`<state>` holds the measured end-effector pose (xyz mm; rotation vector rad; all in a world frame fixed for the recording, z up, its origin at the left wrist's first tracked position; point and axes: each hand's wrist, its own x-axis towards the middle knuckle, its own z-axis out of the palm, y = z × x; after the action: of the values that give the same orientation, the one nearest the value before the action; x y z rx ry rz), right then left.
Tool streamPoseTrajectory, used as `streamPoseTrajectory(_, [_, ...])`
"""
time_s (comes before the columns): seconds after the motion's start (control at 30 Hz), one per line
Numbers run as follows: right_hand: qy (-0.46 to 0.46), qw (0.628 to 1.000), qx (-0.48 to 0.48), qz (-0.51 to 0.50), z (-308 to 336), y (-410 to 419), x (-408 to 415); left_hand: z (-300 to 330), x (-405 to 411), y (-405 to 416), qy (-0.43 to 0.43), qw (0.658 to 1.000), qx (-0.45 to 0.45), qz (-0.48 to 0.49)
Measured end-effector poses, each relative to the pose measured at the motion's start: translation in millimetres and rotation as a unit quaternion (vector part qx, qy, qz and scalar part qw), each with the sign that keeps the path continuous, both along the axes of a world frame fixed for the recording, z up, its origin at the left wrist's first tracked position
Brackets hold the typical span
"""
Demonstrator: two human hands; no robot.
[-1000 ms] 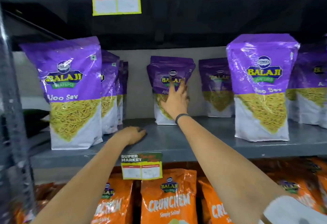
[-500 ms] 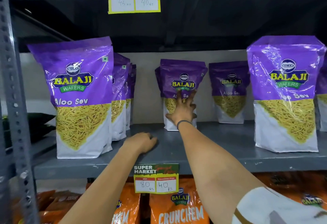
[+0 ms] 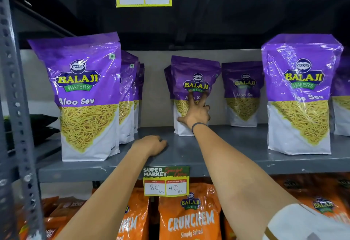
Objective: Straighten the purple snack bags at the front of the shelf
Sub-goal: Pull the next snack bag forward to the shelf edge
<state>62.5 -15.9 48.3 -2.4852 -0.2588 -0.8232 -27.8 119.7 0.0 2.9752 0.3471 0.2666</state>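
Purple Balaji Aloo Sev bags stand on a grey shelf (image 3: 236, 145). A large one (image 3: 85, 97) is at the front left and another (image 3: 301, 92) at the front right, both upright. Further back in the middle stands a smaller-looking bag (image 3: 195, 73), leaning slightly. My right hand (image 3: 195, 112) lies flat on that bag's front, fingers spread, thumb towards its lower left edge. My left hand (image 3: 151, 145) rests on the shelf near its front edge, fingers curled under, holding nothing.
More purple bags stand behind the left one (image 3: 128, 88), at the back right of the middle one (image 3: 243, 92) and at the far right (image 3: 342, 107). A price tag (image 3: 165, 181) hangs from the shelf edge above orange Crunchem bags (image 3: 189, 219). A perforated upright (image 3: 17, 107) is on the left.
The view has drifted left and closer to the shelf. My right hand stays on the middle bag, now a little lower on it. My left hand keeps its place on the shelf.
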Motion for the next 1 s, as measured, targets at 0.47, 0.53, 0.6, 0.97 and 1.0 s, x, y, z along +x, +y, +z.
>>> streamPoseTrajectory(0.47, [-0.035, 0.999, -0.013, 0.016, -6.2, -18.3, -33.9, 0.1, 1.8, -0.6, 0.014, 1.000, -0.001, 0.012])
streamPoseTrajectory(0.53, [-0.038, 0.999, -0.014, 0.018, -7.0, -21.8, -38.6, 0.1, 1.9, -0.4, 0.015, 1.000, -0.002, 0.013])
streamPoseTrajectory(0.6, [-0.042, 0.999, -0.017, 0.018, -7.8, -25.1, -43.9, -0.1, 1.6, -0.4, 0.017, 1.000, -0.003, 0.016])
streamPoseTrajectory(0.97, [-0.072, 0.997, -0.024, 0.007, -11.9, -41.6, -83.2, 0.0, 1.7, -0.4, 0.027, 0.999, -0.011, 0.012])
streamPoseTrajectory(1.0, [-0.073, 0.997, -0.026, 0.007, -12.1, -43.4, -87.3, -0.1, 1.8, 0.0, 0.027, 0.999, -0.012, 0.011])
